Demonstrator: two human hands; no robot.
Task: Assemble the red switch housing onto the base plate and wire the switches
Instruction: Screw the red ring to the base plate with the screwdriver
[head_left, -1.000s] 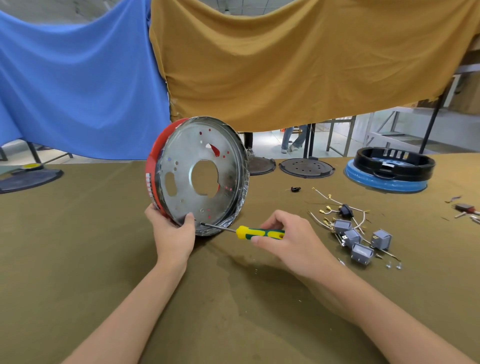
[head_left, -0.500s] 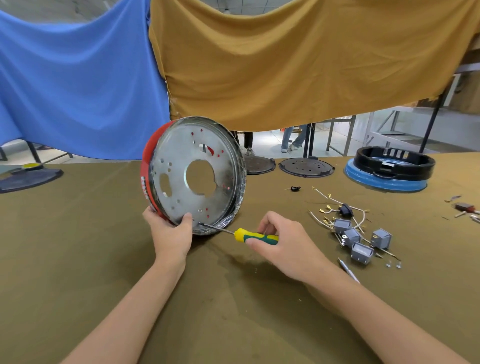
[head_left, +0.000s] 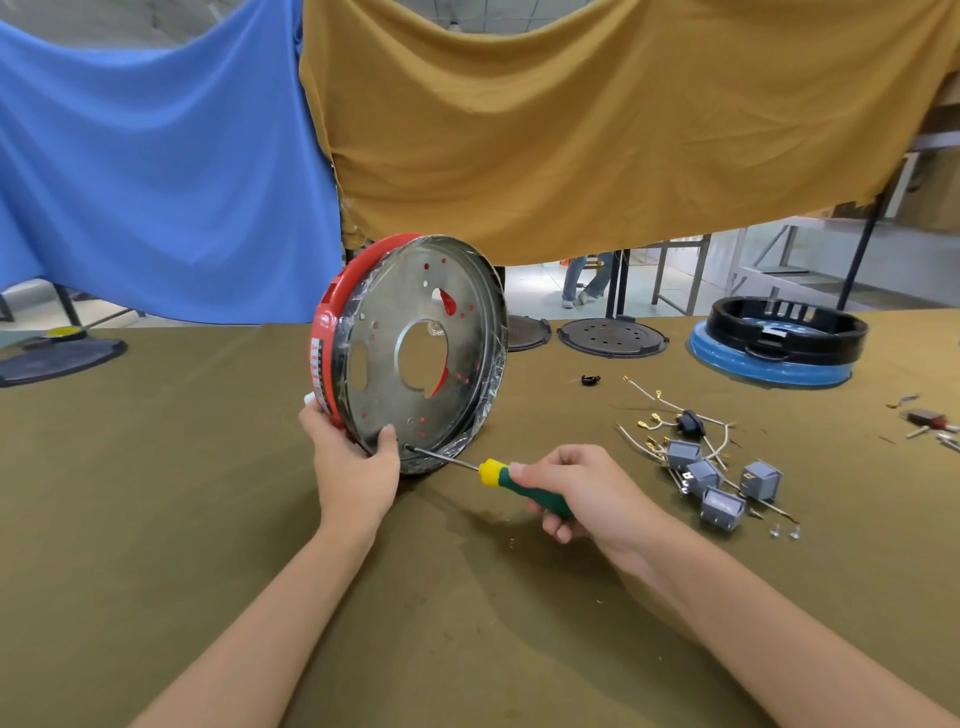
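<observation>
L hand (head_left: 353, 470) grips lower edge of metal plate (head_left: 426, 348) w/ red housing (head_left: 332, 332) behind it, thumb on plate face, fingers curled round the back; assembly stands on edge on olive table cloth (head_left: 182, 493), tilted. R hand (head_left: 582, 493) wrapped round green/yellow screwdriver (head_left: 498, 475) handle, shaft pointing left, tip touching plate near bottom rim just beside L thumb. Grey switches (head_left: 717, 483) + loose wires (head_left: 670, 410) lie right of R hand; two small screws (head_left: 784, 531) near them. Black ring on blue base (head_left: 779, 345) farther right, beyond the switches.
</observation>
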